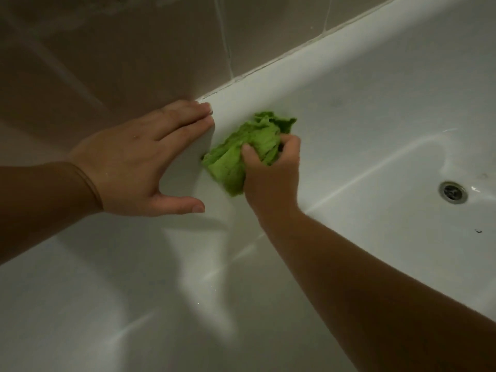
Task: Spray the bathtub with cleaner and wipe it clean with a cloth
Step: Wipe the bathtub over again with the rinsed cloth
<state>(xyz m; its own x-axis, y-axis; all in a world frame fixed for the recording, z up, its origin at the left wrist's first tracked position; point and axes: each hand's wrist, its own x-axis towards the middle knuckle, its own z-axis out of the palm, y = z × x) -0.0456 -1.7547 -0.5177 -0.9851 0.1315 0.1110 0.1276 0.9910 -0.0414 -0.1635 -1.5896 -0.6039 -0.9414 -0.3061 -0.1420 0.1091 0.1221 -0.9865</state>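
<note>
A white bathtub [308,76] fills the view, its far rim running along a beige tiled wall. My right hand [271,173] grips a crumpled green cloth [241,154] and holds it against the tub's inner wall just below the rim. My left hand [139,159] lies flat with straight fingers over the rim at the tub's corner, thumb spread toward the inside. No spray bottle is in view.
A metal drain [453,195] sits in the tub floor at the right. A few dark specks lie on the floor near it. The beige tiled wall [120,49] rises behind the rim, with grout lines and a sealed joint.
</note>
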